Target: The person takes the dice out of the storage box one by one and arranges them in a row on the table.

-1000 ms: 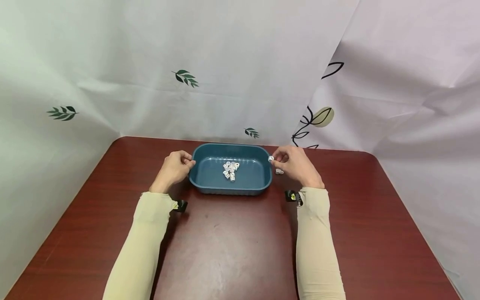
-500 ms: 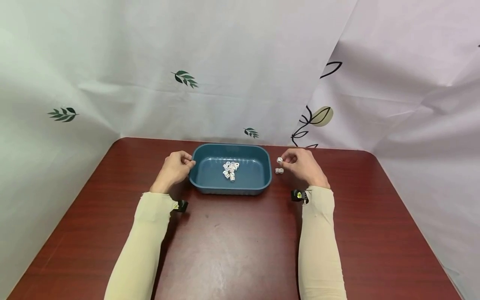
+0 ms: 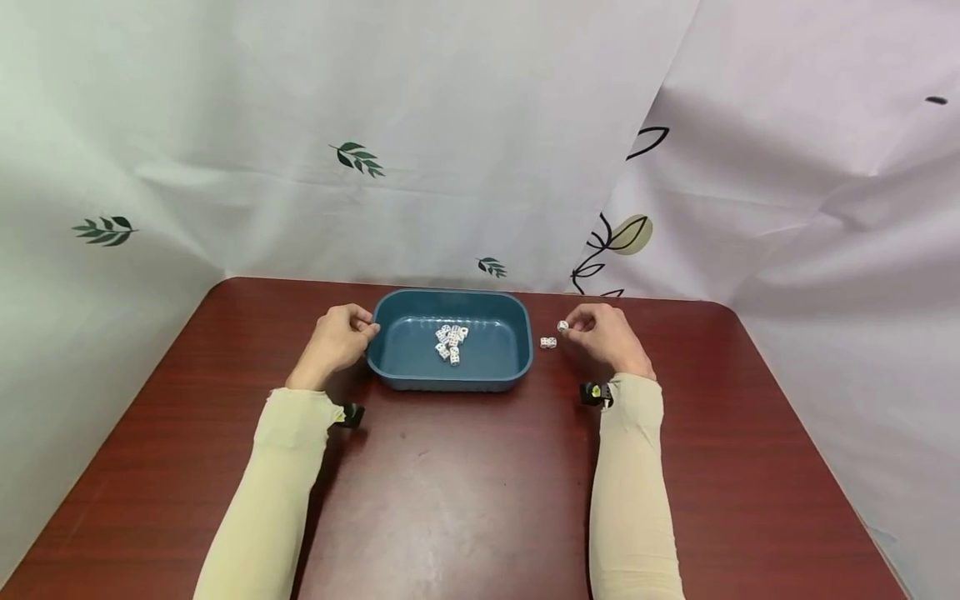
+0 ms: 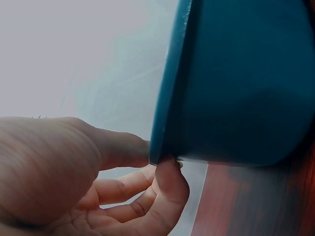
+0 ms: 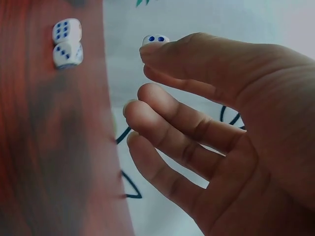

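Note:
A blue rectangular tray (image 3: 450, 385) stands toward the back of the table, with several white dice (image 3: 452, 337) heaped inside it. At its left end my left hand (image 3: 337, 337) pinches the rim; the left wrist view shows thumb and a curled finger (image 4: 171, 184) on either side of that rim. My right hand (image 3: 606, 333) is to the right of the tray, a single die (image 3: 562, 327) pinched between thumb and forefinger. In the right wrist view that die (image 5: 156, 39) shows two blue dots. Two more dice (image 3: 548, 342) lie side by side on the table, between tray and right hand.
The dark red wooden table (image 3: 465, 500) reaches back to a white cloth backdrop (image 3: 420, 217) with printed leaves, which also hangs along both sides. Small black wrist cameras (image 3: 596, 394) sit at both cuffs.
My right hand has moved right, carrying the die from above the tray's right rim to beside the two loose dice. The left hand keeps its place on the rim; the head view has shifted slightly.

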Available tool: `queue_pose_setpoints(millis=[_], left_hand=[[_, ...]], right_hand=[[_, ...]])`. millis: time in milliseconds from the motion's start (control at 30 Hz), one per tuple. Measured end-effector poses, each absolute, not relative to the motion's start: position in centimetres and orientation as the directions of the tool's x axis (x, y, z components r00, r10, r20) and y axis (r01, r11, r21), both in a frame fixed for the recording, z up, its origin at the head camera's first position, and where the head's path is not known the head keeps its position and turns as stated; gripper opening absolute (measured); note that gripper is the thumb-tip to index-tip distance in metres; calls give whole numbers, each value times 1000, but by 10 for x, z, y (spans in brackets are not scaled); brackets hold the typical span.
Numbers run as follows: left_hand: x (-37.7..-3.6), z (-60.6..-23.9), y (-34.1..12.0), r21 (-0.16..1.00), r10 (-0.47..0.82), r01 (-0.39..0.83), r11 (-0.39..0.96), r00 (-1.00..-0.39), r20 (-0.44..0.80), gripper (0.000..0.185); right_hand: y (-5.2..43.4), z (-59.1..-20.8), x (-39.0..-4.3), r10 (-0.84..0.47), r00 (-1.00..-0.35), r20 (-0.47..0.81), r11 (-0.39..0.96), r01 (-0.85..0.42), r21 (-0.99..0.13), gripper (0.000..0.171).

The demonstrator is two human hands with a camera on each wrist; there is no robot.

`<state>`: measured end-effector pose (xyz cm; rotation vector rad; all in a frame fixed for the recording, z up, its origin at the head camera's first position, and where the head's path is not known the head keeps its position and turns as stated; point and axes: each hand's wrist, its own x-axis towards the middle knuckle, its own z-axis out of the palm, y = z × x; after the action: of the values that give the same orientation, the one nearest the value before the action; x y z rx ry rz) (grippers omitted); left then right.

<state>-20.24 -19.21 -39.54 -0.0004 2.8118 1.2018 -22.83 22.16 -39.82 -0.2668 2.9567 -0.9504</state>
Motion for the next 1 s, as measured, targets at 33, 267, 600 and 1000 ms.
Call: queue_pose_setpoints(millis=[33,267,600,1000], left_hand=[[-202,-395,-192,722,32,-33,692,-997,-75,28],[-202,-394,-190,720,40,-35,693,-995,-87,29],[-202,-394,-192,724,31,-40,689,-996,-84,29],[-203,-395,-191,721,36,-30,692,-996,-76,29]], right_hand=[[223,-400,-229,-167,-986,20,801,-147,-581,10],[229,-413,-232,-156,-988,-23,814,-115,-570,10],[231,-425,-239,-161,-986,-49,809,-104,-578,8],[228,-431,-241,-152,-985,-77,818,-81,-569,7]])
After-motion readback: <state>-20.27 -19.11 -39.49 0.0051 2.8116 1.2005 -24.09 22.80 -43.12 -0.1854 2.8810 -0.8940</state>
